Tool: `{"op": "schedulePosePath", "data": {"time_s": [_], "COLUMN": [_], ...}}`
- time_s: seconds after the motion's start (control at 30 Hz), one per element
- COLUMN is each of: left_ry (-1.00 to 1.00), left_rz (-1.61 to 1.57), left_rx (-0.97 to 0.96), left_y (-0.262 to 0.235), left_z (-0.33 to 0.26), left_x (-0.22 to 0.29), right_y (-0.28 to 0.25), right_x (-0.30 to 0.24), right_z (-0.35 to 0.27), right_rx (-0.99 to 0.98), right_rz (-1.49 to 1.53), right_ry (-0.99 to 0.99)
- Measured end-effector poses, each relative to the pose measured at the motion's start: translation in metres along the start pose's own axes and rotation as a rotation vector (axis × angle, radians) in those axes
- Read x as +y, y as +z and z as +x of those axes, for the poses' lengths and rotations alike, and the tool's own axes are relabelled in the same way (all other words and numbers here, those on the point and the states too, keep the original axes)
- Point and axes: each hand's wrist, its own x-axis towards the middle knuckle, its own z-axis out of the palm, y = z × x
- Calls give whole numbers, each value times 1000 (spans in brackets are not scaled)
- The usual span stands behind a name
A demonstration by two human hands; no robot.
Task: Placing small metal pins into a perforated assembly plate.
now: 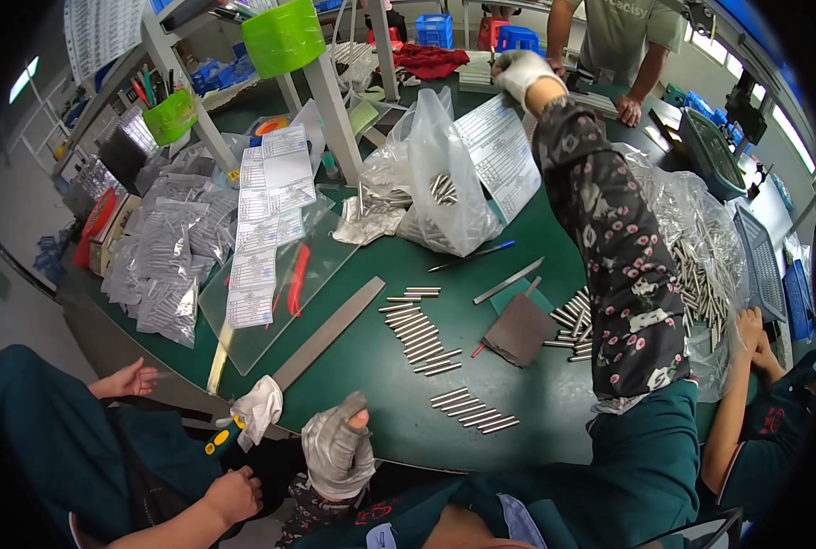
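- Metal pins (415,328) lying in rows on table (353,366), mid.
- Long file (330,331) lying left of pins.
- Pin bag (444,197) sitting behind pins.
- Abrasive sheet (520,331) lying right of pins.
- Clear panel (275,274) lying left of file.

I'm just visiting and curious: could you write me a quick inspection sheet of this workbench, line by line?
Surface: green table, crowded.
Job's things: short metal pins in rows near the front edge.
Clutter: clear bag of pins, large flat file, grey abrasive sheet, paper slips, blue pen.
Hands: gloved left hand closed at the table's front edge; gloved right hand stretched to the far side, grasp unclear.
Cables: nothing seen.
Surroundings: other people's hands, green bins, blue crates.
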Motion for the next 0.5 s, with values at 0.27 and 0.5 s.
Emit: {"op": "schedulePosePath", "data": {"time_s": [0.27, 0.5], "left_ry": [-112, 18], "left_rz": [-14, 178], "left_rx": [-144, -327], "left_y": [-29, -3], "left_z": [18, 155], "left_x": [-22, -4], "right_y": [11, 14], "right_x": [27, 86], "right_z": [-48, -125], "right_rx": [135, -400], "right_rz": [-26, 37], "right_ry": [-22, 259]}}
